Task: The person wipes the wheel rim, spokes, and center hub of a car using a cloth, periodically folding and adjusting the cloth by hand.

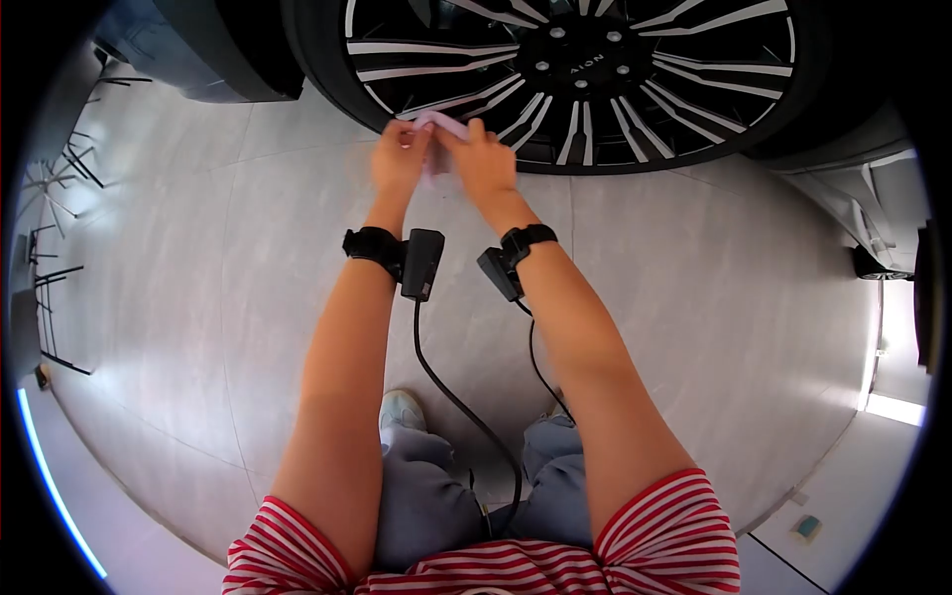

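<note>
A pale pink-lilac cloth [443, 121] stretches between my two hands, with part of it hanging down below and smeared by motion. My left hand [399, 161] pinches one end of it. At the other end, the fingers of my right hand [482, 162] are closed on the cloth. Both hands are in front of the lower left edge of a car wheel [585, 119], which has black and silver spokes and a hub cap [585, 67] lettered AION. Whether the cloth touches the tyre cannot be made out.
Black straps with small boxes sit on my left wrist [420, 266] and right wrist [502, 272]; cables [451, 395] run down from them. Car bodywork [233, 50] flanks the wheel. Thin-legged stools or chairs [59, 183] stand at the far left on the grey floor [268, 297].
</note>
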Available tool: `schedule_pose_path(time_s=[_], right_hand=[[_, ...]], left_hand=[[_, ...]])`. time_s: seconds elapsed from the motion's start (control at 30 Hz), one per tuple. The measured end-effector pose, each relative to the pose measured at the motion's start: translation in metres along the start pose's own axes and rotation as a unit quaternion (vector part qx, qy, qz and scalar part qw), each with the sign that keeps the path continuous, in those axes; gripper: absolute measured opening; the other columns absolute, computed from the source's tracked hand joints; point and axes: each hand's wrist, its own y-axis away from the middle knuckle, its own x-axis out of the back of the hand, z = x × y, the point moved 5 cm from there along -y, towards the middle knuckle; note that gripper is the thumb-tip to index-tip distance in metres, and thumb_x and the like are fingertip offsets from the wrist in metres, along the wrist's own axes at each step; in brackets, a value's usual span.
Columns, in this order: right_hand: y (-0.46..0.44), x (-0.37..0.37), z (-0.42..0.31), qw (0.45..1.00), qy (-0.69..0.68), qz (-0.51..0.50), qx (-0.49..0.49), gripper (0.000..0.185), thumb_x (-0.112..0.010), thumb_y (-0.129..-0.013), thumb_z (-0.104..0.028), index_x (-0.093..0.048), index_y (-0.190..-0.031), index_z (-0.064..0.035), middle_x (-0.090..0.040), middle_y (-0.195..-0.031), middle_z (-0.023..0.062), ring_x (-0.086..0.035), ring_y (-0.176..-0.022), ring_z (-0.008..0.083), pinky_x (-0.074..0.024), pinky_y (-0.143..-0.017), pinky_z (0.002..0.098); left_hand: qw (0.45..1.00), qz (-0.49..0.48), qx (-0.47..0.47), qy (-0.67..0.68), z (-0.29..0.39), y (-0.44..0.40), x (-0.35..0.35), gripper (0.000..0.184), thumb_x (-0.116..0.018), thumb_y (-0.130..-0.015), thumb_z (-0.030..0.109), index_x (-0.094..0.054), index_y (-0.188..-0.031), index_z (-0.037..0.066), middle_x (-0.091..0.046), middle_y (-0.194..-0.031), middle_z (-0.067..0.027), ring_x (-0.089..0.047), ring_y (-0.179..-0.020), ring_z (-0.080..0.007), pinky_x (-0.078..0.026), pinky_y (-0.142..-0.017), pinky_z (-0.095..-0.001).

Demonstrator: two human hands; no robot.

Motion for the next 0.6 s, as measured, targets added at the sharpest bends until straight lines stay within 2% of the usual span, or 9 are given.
schedule_pose_path(time_s=[0.07,0.1,0.17,0.27,0.4,0.47,0.5,0.6], right_hand=[[0.010,0.008,0.020,0.999,-0.020,-0.016,-0.026,0.066,-0.066,-0.073,-0.005,-0.054,-0.129,-0.0387,-0.048,-0.096,0.0068,-0.063,-0.077,0.0280,-0.0549,-0.059,0.0349],[0.013,0.011,0.027,0.999,-0.021,0.001,-0.034,0.065,-0.071,-0.070,-0.008,-0.057,-0.125,-0.0401,-0.049,-0.098,0.0065,-0.062,-0.081,0.0258,-0.0543,-0.057,0.0334],[0.014,0.018,0.037,0.999,-0.031,0.017,-0.038,0.064,-0.070,-0.071,-0.008,-0.058,-0.125,-0.0402,-0.049,-0.097,0.0066,-0.063,-0.082,0.0252,-0.0544,-0.057,0.0344],[0.015,0.032,0.052,0.997,-0.053,0.046,-0.037,0.063,-0.067,-0.072,-0.007,-0.058,-0.124,-0.0397,-0.050,-0.095,0.0057,-0.063,-0.080,0.0243,-0.0544,-0.058,0.0358],[0.017,0.048,0.080,0.987,-0.100,0.114,-0.048,0.062,-0.064,-0.073,-0.001,-0.059,-0.125,-0.0359,-0.051,-0.099,0.0045,-0.063,-0.079,0.0262,-0.0548,-0.062,0.0355],[0.013,0.055,0.097,0.981,-0.116,0.138,-0.076,0.062,-0.062,-0.074,0.001,-0.059,-0.125,-0.0349,-0.052,-0.101,0.0046,-0.063,-0.081,0.0275,-0.0550,-0.063,0.0360],[0.010,0.058,0.102,0.979,-0.137,0.139,-0.067,0.052,-0.058,-0.081,0.001,-0.062,-0.124,-0.0292,-0.056,-0.113,0.0033,-0.065,-0.084,0.0295,-0.0546,-0.065,0.0378],[0.007,0.054,0.103,0.976,-0.143,0.152,-0.056,0.049,-0.057,-0.084,0.000,-0.061,-0.125,-0.0273,-0.057,-0.108,0.0064,-0.064,-0.082,0.0312,-0.0541,-0.065,0.0390]], left_hand=[[0.999,-0.025,0.013,0.022,0.005,0.007,-0.022,0.024,-0.072,-0.084,0.026,-0.064,-0.090,0.003,-0.070,-0.075,-0.0074,-0.066,-0.062,-0.0146,-0.053,-0.058,-0.0287],[1.000,-0.026,0.006,0.016,0.012,0.010,-0.031,0.023,-0.071,-0.086,0.023,-0.063,-0.090,0.002,-0.069,-0.076,-0.0074,-0.065,-0.063,-0.0130,-0.053,-0.058,-0.0271],[0.999,-0.027,-0.006,0.034,0.025,0.012,-0.044,0.021,-0.070,-0.088,0.017,-0.061,-0.088,-0.002,-0.068,-0.076,-0.0072,-0.064,-0.063,-0.0113,-0.053,-0.057,-0.0244],[0.994,-0.011,-0.031,0.100,0.041,0.017,-0.055,0.021,-0.070,-0.088,0.016,-0.060,-0.086,-0.003,-0.069,-0.076,-0.0075,-0.063,-0.061,-0.0108,-0.051,-0.056,-0.0236],[0.992,-0.072,-0.047,0.089,0.079,0.026,-0.070,0.020,-0.070,-0.088,0.020,-0.064,-0.091,0.001,-0.069,-0.075,-0.0029,-0.059,-0.058,-0.0067,-0.049,-0.053,-0.0220],[0.993,-0.060,-0.051,0.089,0.093,0.025,-0.079,0.020,-0.070,-0.088,0.022,-0.067,-0.094,0.004,-0.068,-0.074,-0.0007,-0.056,-0.057,-0.0052,-0.046,-0.050,-0.0218],[0.993,-0.053,-0.058,0.086,0.096,0.023,-0.083,0.020,-0.070,-0.088,0.023,-0.067,-0.094,0.004,-0.068,-0.074,-0.0007,-0.056,-0.057,-0.0053,-0.046,-0.050,-0.0219],[0.996,-0.032,-0.056,0.059,0.100,0.024,-0.090,0.019,-0.068,-0.089,0.021,-0.067,-0.095,0.003,-0.068,-0.074,-0.0010,-0.058,-0.058,-0.0058,-0.046,-0.050,-0.0216]])
